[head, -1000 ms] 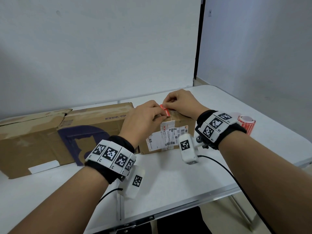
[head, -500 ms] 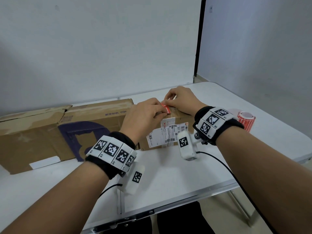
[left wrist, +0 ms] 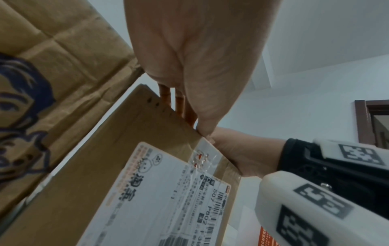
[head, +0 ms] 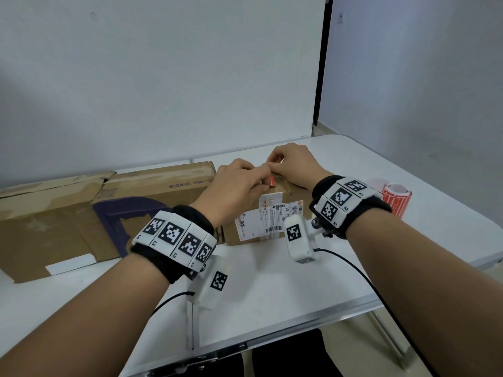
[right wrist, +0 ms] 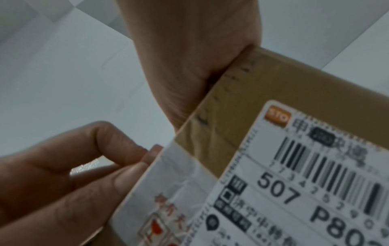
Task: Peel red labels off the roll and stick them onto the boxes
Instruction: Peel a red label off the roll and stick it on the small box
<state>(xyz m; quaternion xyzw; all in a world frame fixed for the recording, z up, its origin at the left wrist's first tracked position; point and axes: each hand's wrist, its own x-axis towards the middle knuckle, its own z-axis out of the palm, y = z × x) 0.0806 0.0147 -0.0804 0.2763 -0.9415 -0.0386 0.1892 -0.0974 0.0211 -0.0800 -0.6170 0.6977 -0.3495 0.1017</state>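
A small cardboard box (head: 294,198) with a white shipping label (head: 268,220) stands mid-table. On its top lies a red label (head: 271,182), mostly covered by fingers. My left hand (head: 260,176) pinches the label's near end at the box's front top edge, thumb and forefinger together. My right hand (head: 275,161) has curled fingers on the label's far end. In the left wrist view my left hand (left wrist: 195,128) meets the box edge (left wrist: 181,119). The right wrist view shows the left fingertips (right wrist: 147,154) at the box corner. The red label roll (head: 396,198) stands upright at the right.
A large flattened cardboard box (head: 81,213) with a purple print lies against the small box's left side. The white table (head: 272,289) ends in a near edge just below my wrists. Cables hang from both wrist cameras. A wall stands close behind.
Both hands have brought the red label down onto the box top. Less of the label shows now under my left fingers. The box and roll stayed put.
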